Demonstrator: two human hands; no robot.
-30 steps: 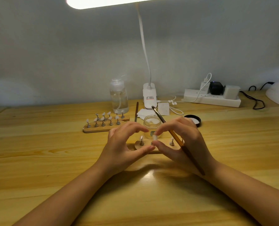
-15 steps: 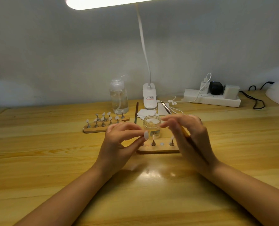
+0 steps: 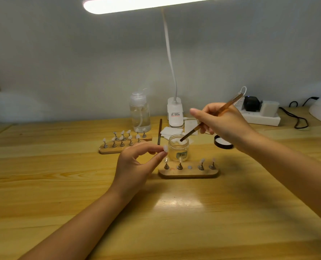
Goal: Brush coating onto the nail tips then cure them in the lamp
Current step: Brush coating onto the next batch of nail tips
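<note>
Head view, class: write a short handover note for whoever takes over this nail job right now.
Left hand pinches one pale plastic nail tip off its stand.
Right hand grips the long brown brush, bristles dipped in the small open glass jar.
Near wooden holder: four tips standing, middle spot bare.
Far wooden holder: full.
Done: brush loading.
Left: coat the tips, then cure them.

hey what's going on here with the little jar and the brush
A person is coating nail tips at a wooden desk. The right hand holds a brush with its tip dipped into the open jar. The left hand pinches one nail tip beside the jar. The near stand has four tips and one empty spot in the middle. A second stand of tips waits behind, and the jar's lid lies to the right.
</note>
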